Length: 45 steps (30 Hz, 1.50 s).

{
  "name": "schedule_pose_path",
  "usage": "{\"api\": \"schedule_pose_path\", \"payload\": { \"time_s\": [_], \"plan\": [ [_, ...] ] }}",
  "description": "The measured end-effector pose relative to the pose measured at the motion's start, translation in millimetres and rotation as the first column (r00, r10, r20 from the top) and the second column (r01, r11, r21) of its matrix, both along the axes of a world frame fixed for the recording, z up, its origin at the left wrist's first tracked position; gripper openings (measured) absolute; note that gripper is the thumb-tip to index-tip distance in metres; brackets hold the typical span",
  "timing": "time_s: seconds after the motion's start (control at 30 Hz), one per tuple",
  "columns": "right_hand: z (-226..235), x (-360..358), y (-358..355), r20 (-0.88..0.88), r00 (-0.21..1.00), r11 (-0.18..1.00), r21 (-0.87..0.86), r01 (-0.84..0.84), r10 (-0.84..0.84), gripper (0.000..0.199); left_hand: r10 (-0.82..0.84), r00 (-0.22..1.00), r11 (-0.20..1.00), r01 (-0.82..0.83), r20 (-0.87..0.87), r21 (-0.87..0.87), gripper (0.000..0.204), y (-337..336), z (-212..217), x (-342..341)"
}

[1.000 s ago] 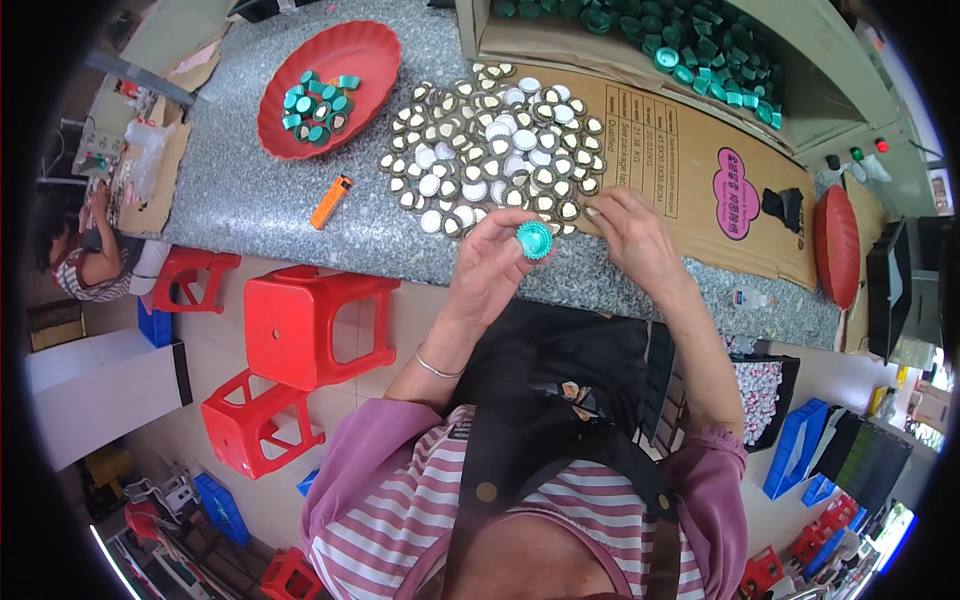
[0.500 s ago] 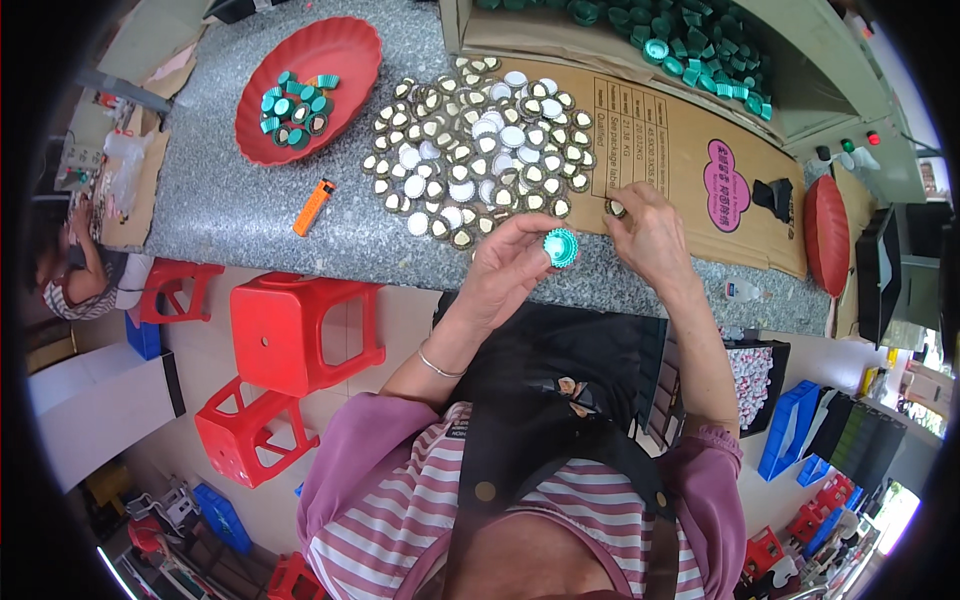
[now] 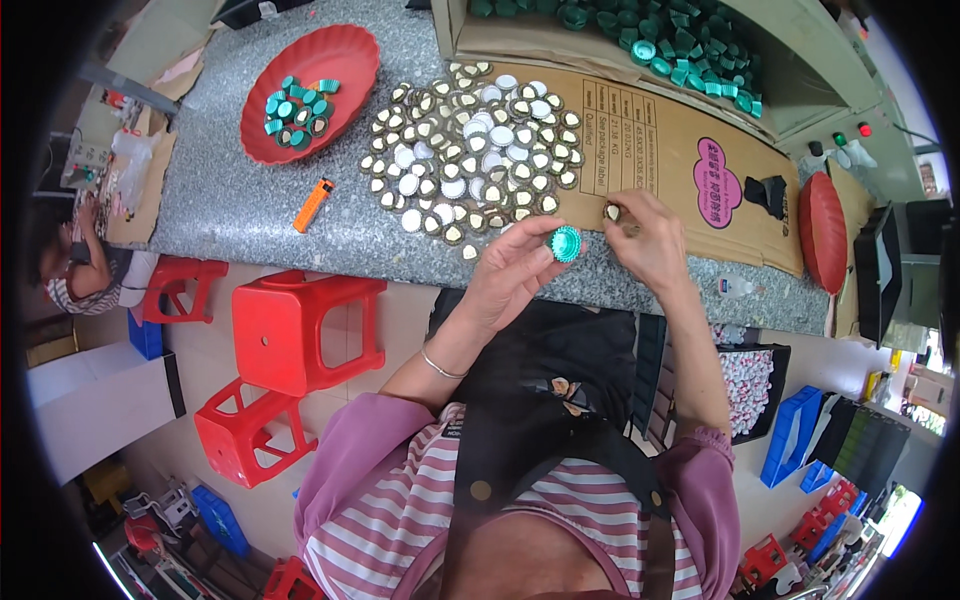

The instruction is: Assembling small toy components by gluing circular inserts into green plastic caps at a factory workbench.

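Between the thumb and fingers of my left hand (image 3: 512,272) is a small green fluted cap (image 3: 565,244), its hollow side facing up. My right hand (image 3: 648,240), close by on the right, pinches a small dark-rimmed disc with a cream centre (image 3: 613,212) just above the cardboard sheet (image 3: 655,150). The two hands are a short gap apart over the table's near edge. Beyond my left hand spreads a loose pile of similar dark-rimmed discs (image 3: 470,165) mixed with white fluted caps (image 3: 502,136).
A red scalloped dish (image 3: 262,140) with several green caps stands back left, near an orange lighter (image 3: 314,207). Many green caps (image 3: 690,45) fill a shelf opening at the back. At right are another red dish (image 3: 823,235) and a small clear bottle (image 3: 735,287). Red stools (image 3: 290,335) stand below left.
The view has shifted slightly. My right hand has turned a little, so the disc's cream face shows more. The green cap stays in my left hand.
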State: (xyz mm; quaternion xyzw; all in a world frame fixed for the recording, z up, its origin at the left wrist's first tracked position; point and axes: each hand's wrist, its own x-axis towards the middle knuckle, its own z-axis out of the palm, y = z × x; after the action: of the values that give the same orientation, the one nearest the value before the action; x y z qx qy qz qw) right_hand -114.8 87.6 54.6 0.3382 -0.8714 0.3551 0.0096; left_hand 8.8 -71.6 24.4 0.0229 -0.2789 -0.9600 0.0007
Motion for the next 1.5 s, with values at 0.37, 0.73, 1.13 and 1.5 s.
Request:
{"api": "schedule_pose_path", "payload": {
  "time_s": [0.37, 0.73, 1.13, 1.5],
  "plan": [
    [-5, 61, 30, 0.334, 0.942, 0.836, -0.523, 0.167, 0.021, 0.034, -0.044, 0.999, 0.991, 0.041, -0.018, -0.130, 0.028, 32, -20, -9],
    [0, 64, 32, 0.093, 0.992, 0.904, -0.413, 0.114, -0.082, 0.032, -0.071, 0.997, 0.994, 0.074, 0.031, -0.087, 0.028, 41, -14, -14],
    [-4, 66, 33, 0.158, 0.982, 0.882, -0.441, 0.163, -0.102, 0.033, -0.061, 0.998, 0.992, 0.057, -0.029, -0.112, 0.034, 44, -16, -16],
    [-1, 66, 29, 0.187, 0.977, 0.874, -0.452, 0.179, -0.104, 0.032, -0.070, 0.995, 0.992, 0.062, -0.070, -0.107, 0.035, 43, -17, -17]
  ]
}}
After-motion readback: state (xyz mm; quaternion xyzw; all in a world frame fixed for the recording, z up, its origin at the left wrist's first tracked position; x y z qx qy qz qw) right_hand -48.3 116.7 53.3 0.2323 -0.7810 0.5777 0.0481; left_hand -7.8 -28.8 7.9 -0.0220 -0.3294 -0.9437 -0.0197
